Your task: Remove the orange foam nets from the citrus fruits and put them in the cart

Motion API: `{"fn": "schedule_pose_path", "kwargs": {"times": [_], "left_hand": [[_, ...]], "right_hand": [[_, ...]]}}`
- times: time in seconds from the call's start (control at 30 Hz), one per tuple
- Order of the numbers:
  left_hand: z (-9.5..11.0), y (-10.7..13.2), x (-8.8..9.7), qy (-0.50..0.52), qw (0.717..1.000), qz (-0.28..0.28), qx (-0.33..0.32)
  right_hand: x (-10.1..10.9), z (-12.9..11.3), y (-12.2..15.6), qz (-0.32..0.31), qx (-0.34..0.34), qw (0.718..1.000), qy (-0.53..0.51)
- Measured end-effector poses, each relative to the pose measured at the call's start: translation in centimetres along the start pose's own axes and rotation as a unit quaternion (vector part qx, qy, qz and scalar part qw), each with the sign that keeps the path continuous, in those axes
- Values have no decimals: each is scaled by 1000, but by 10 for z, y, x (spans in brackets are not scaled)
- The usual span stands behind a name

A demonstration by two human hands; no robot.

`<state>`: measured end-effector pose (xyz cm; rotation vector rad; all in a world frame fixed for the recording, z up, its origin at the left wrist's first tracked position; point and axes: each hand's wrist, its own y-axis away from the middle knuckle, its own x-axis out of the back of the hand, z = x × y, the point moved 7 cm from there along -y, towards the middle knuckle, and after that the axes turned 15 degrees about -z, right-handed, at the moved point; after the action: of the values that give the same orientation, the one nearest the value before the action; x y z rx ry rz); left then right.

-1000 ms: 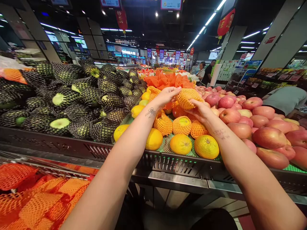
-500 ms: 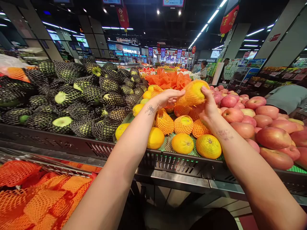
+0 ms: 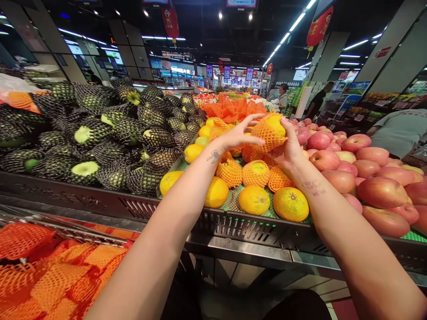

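From the head view, I can see the orange (image 3: 276, 121) up in the air over the display, half wrapped in its yellow net (image 3: 267, 133). The right hand (image 3: 288, 149) is closed on it, thumb up by the bare end. The left hand (image 3: 235, 134) is spread wide, thumb and fingers apart around the net's left end; whether the fingertips quite touch the mesh, I can't tell from here.

As I judge it, the weight hangs on the right hand alone, so if that hold loosened, smooth peel could slip past the thumb. The orange would then drop onto the sleeved oranges (image 3: 255, 173) just below, or roll over the loose oranges (image 3: 254, 200) and perhaps over the lip of the crate (image 3: 233, 224). The net looks stretched and off-centre, so a hard tug could tear it or shoot the fruit out. A sideways slip to the right might land it among the apples (image 3: 382, 192), close by.

Half a second ago the left thumb and fingers were drawn together at the net's end, with the mesh pulled out long towards them; now they have parted, and the mesh sits shorter and more open. The right hand has hardly shifted. The front row lies as it did, while the person in black (image 3: 318, 101) farther back has moved.
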<state>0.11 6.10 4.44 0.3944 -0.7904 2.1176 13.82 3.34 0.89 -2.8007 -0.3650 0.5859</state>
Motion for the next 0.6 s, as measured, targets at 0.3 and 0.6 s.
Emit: {"fn": "schedule_pose_path", "kwargs": {"times": [0.3, 0.6], "left_hand": [[10, -1, 2, -94, 992, 79, -26], [-6, 17, 41, 161, 953, 255, -8]], "right_hand": [[-12, 3, -2, -85, -17, 994, 74], [8, -27, -10, -46, 143, 956, 252]]}}
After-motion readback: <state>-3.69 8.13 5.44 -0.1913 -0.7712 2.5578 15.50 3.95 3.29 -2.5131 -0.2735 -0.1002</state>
